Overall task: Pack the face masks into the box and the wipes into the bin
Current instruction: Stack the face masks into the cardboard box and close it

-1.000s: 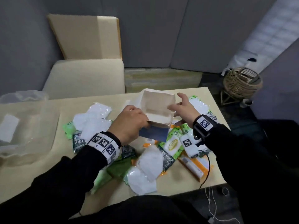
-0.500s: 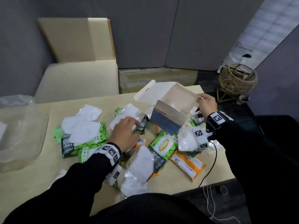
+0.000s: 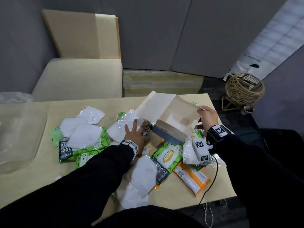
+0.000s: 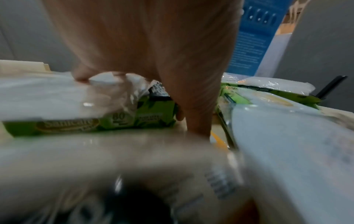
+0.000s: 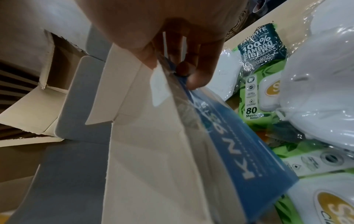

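Note:
The open face-mask box point(image 3: 174, 116), white inside and blue outside, leans tilted over the pile at the table's right. My right hand point(image 3: 203, 111) pinches the top edge of its right wall; in the right wrist view the fingers point(image 5: 191, 78) grip the blue printed wall of the box point(image 5: 153, 151). My left hand point(image 3: 134, 129) lies with spread fingers on a plastic-wrapped white face mask point(image 3: 117, 130) just left of the box. In the left wrist view that mask point(image 4: 47, 97) sits on a green wipes pack point(image 4: 134, 121). The clear bin point(image 3: 38, 145) stands far left.
More wrapped masks point(image 3: 82, 129) lie on green wipes packs point(image 3: 65, 150) at centre left. Another mask point(image 3: 144, 176), a green pack point(image 3: 167, 157) and an orange pack point(image 3: 192, 178) lie near the front edge. A black cable point(image 3: 213, 178) hangs off the front right. A wicker basket point(image 3: 243, 91) stands on the floor.
My left hand let go of the box and moved left onto the wrapped mask, fingers now spread. My right hand swung the box rightward and keeps hold of it.

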`<state>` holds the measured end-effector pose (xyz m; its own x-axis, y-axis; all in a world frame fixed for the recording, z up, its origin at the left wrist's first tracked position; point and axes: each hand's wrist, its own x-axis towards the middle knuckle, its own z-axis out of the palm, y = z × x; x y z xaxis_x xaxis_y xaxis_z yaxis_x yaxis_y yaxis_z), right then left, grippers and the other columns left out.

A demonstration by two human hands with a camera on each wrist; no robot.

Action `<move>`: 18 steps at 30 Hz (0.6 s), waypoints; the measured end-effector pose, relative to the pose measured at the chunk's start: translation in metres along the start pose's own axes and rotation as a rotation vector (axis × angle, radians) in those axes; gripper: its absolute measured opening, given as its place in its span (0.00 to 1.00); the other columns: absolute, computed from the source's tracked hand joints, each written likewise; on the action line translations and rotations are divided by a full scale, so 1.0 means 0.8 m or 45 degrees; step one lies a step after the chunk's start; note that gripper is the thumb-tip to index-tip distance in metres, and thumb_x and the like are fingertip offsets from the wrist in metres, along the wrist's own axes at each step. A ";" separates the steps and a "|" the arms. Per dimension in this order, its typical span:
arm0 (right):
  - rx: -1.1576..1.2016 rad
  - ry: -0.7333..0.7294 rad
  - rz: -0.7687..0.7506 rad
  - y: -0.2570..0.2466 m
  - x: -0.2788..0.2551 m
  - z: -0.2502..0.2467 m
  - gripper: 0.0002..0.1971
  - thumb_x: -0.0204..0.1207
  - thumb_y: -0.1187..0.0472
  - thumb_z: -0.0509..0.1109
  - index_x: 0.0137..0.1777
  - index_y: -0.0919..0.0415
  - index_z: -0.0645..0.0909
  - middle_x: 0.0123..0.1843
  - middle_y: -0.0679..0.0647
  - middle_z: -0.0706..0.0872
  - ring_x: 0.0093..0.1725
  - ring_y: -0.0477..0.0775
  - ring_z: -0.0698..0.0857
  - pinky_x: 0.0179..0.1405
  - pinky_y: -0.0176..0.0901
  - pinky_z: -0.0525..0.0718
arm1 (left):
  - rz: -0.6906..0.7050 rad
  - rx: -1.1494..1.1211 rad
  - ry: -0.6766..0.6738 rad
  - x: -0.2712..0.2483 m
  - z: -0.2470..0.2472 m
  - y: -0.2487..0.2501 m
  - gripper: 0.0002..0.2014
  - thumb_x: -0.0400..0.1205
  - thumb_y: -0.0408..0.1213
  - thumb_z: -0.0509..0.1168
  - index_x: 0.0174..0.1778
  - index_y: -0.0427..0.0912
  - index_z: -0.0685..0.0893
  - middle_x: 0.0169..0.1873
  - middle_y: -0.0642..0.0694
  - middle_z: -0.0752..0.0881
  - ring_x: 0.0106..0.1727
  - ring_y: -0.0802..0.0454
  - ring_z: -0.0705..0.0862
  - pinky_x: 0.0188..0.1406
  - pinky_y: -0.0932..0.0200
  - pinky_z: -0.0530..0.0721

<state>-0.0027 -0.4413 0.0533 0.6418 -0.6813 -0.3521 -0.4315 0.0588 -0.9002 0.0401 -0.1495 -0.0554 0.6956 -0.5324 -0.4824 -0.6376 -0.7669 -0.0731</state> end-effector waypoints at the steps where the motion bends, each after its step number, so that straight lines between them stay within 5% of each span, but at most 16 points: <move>1: 0.005 -0.014 0.003 0.002 0.002 0.003 0.14 0.77 0.66 0.65 0.51 0.54 0.91 0.48 0.62 0.87 0.40 0.65 0.85 0.22 0.46 0.82 | -0.027 -0.019 -0.017 -0.006 0.003 -0.006 0.29 0.69 0.62 0.77 0.68 0.70 0.79 0.90 0.45 0.29 0.86 0.20 0.29 0.75 0.09 0.39; 11: -0.174 -0.236 -0.034 -0.003 0.006 0.099 0.15 0.81 0.69 0.64 0.53 0.52 0.90 0.47 0.61 0.88 0.34 0.61 0.84 0.19 0.39 0.81 | -0.351 -0.236 -0.042 -0.071 0.050 -0.084 0.23 0.72 0.64 0.77 0.63 0.66 0.88 0.89 0.49 0.29 0.88 0.26 0.32 0.80 0.15 0.52; 14: -0.375 -0.418 -0.140 -0.006 0.002 0.137 0.15 0.81 0.69 0.66 0.54 0.50 0.90 0.46 0.60 0.88 0.34 0.60 0.84 0.17 0.43 0.84 | -0.422 -0.267 -0.055 -0.081 0.061 -0.101 0.28 0.69 0.70 0.76 0.64 0.67 0.87 0.91 0.48 0.38 0.88 0.27 0.33 0.80 0.15 0.51; 18: -0.713 -0.526 -0.328 -0.002 -0.001 0.167 0.16 0.82 0.70 0.68 0.57 0.52 0.93 0.49 0.55 0.91 0.35 0.54 0.86 0.15 0.35 0.80 | -0.475 -0.391 -0.086 -0.092 0.059 -0.117 0.39 0.66 0.72 0.75 0.75 0.68 0.80 0.91 0.50 0.39 0.89 0.30 0.34 0.80 0.16 0.49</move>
<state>0.0824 -0.3438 0.0208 0.9049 -0.2868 -0.3145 -0.4229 -0.5218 -0.7409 0.0330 -0.0213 -0.0545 0.8285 -0.1844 -0.5287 -0.2147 -0.9767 0.0042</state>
